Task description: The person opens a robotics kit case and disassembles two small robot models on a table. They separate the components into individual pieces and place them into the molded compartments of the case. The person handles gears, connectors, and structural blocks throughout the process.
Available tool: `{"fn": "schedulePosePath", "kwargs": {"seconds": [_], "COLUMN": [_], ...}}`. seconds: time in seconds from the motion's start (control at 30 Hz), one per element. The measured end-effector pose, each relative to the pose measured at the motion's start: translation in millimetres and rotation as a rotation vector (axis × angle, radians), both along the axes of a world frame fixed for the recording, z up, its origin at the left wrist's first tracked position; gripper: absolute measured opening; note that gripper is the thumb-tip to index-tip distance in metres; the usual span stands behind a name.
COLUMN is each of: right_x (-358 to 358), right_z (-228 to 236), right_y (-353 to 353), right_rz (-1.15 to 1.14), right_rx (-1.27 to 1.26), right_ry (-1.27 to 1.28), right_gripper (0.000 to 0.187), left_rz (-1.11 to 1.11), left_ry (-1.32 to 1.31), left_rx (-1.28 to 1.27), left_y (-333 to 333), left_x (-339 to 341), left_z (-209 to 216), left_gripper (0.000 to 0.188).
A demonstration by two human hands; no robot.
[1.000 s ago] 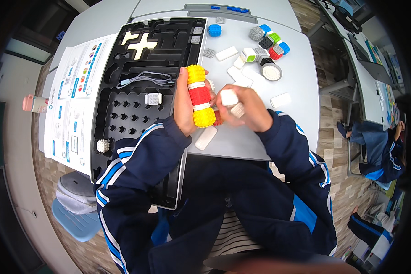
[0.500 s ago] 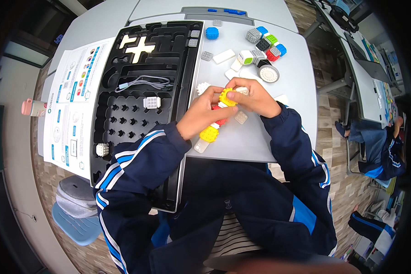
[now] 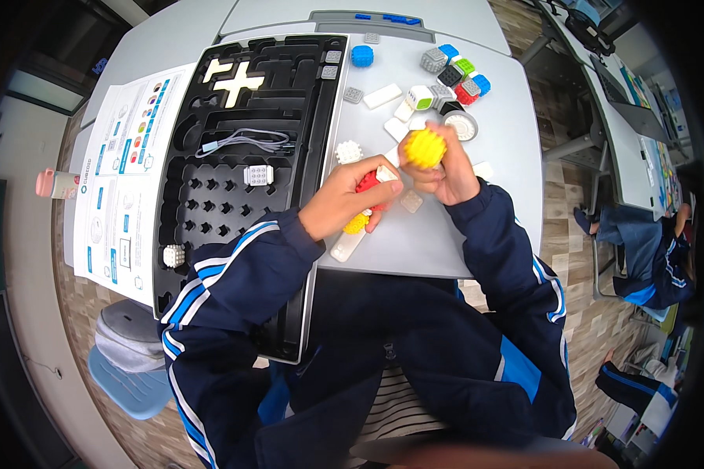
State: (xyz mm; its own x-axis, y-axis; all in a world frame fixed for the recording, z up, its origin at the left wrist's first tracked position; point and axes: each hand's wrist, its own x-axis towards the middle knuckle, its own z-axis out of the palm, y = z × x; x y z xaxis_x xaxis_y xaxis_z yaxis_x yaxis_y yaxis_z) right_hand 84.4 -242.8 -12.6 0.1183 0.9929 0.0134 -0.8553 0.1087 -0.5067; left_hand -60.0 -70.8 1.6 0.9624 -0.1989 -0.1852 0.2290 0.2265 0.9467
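My left hand (image 3: 330, 202) is closed around a red studded cube block (image 3: 368, 184) with a white connector piece (image 3: 384, 173) on its upper end. Below the red block is another yellow studded cube (image 3: 357, 224), partly hidden by the fingers, and a pale flat strip (image 3: 344, 247) reaches down from there. In my right hand (image 3: 455, 170), raised a little to the right, a yellow cube block (image 3: 425, 148) is gripped, apart from the red one. Beside my left hand lies a white studded cube (image 3: 348, 152). A translucent square plate (image 3: 411, 201) lies between the hands.
Left of my hands lies a black moulded tray (image 3: 270, 207) with a grey cable (image 3: 250, 142) and white pieces. Farther back, a joined cluster of coloured cubes (image 3: 450, 75) has a grey wheel (image 3: 460, 125). A blue cube (image 3: 362, 56) and an instruction sheet (image 3: 133, 172) are also there.
The upper yellow cube has come off the stack; my right hand has carried it up and right. My left hand keeps the red block, whose white connector now shows.
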Motion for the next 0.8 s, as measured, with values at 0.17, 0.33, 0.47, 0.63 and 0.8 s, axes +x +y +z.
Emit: {"fn": "schedulePosePath", "kwargs": {"seconds": [0.17,0.33,0.47,0.63,0.8], "right_x": [9.8,5.8,4.0,-5.2,-8.7], "right_z": [-10.7,-24.6,-19.2,-8.3,-3.3], "right_y": [-1.3,17.6,14.3,9.8,7.8], "right_rz": [-0.478,-0.79,-0.838,-0.778,-0.528], "right_rx": [-0.497,-0.675,-0.729,-0.398,-0.407], "right_ry": [-0.656,-1.544,-1.653,-1.426,-1.527], "right_gripper": [0.043,0.042,0.039,0.034,0.037], "left_rz": [0.042,0.098,0.126,0.171,0.132], "left_ry": [-0.015,-0.008,0.007,-0.016,-0.078], "left_rx": [-0.051,-0.025,0.019,0.071,0.144], "left_y": [5.2,3.2,5.7,6.2,13.6], "left_x": [5.0,8.8,10.4,12.6,13.0], "left_z": [-0.2,-6.9,-11.1,-18.1,-20.8], "left_gripper": [0.019,0.029,0.043,0.054,0.059]}}
